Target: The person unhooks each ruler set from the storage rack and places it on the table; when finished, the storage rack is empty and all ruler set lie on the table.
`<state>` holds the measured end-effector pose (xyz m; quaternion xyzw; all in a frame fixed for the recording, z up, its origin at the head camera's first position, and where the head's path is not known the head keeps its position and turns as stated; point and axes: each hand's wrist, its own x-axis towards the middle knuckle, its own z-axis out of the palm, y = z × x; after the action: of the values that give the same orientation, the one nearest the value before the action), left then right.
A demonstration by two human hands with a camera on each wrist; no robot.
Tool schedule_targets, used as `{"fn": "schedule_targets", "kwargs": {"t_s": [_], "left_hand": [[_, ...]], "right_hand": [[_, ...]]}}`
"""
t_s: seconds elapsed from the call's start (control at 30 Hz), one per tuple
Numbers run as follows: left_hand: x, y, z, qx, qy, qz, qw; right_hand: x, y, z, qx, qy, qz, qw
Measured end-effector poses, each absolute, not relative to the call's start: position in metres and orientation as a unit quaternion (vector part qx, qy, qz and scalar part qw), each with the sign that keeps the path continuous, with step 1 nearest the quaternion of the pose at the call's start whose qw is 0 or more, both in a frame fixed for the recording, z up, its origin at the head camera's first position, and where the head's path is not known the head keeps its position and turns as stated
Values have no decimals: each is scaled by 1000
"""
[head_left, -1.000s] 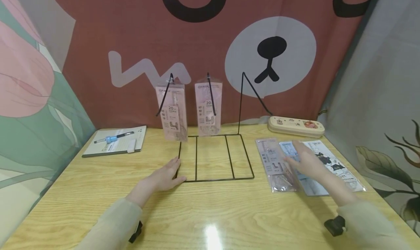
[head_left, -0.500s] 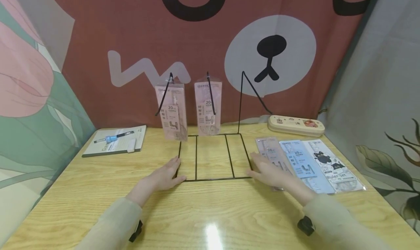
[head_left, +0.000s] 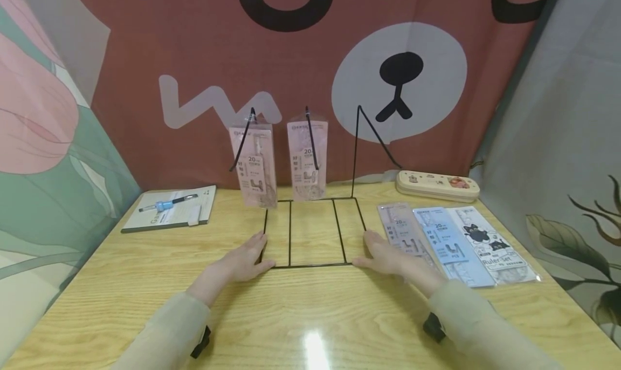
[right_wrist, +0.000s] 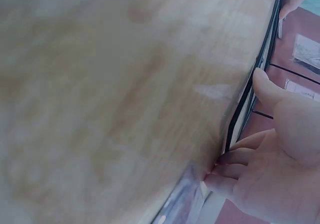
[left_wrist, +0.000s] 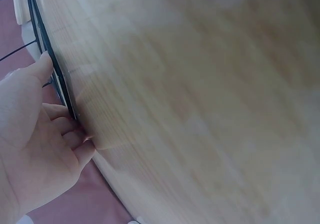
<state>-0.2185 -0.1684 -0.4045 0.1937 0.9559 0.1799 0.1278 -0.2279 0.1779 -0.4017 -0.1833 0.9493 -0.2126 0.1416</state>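
A black wire display rack (head_left: pixel 317 265) stands on the table, with three slanting hooks at its back. My left hand (head_left: pixel 241 259) holds the front left corner of its base, thumb on the front wire and fingers by the side wire. At the front right corner my right hand (head_left: pixel 388 255) holds the base in the same way. One pink ruler set pack (head_left: pixel 253 165) hangs from the left hook and another pink pack (head_left: pixel 308 160) from the middle one. Nothing hangs on the right hook (head_left: pixel 380 137). My right forearm partly hides a lying pink pack (head_left: pixel 402 227).
Beside that pack lie a blue ruler set (head_left: pixel 448 246) and a white ruler set (head_left: pixel 490 240). A cream pencil case (head_left: pixel 437 186) is behind them. At the back left, a notebook (head_left: pixel 145 219) carries a blue and black pen (head_left: pixel 168 203) and a small white block (head_left: pixel 194 216).
My right hand has moved left from above the blue ruler set to the rack's front right corner. My left hand and the hanging packs have stayed in place.
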Motion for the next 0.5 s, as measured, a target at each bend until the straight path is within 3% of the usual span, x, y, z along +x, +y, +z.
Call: {"fn": "schedule_targets", "kwargs": {"t_s": [0.33, 0.5], "left_hand": [[-225, -172, -405, 194, 948, 210, 136], [-234, -182, -400, 161, 940, 297, 53]], "right_hand": [[-231, 177, -397, -175, 949, -202, 168], [-232, 175, -397, -175, 949, -196, 175]]}}
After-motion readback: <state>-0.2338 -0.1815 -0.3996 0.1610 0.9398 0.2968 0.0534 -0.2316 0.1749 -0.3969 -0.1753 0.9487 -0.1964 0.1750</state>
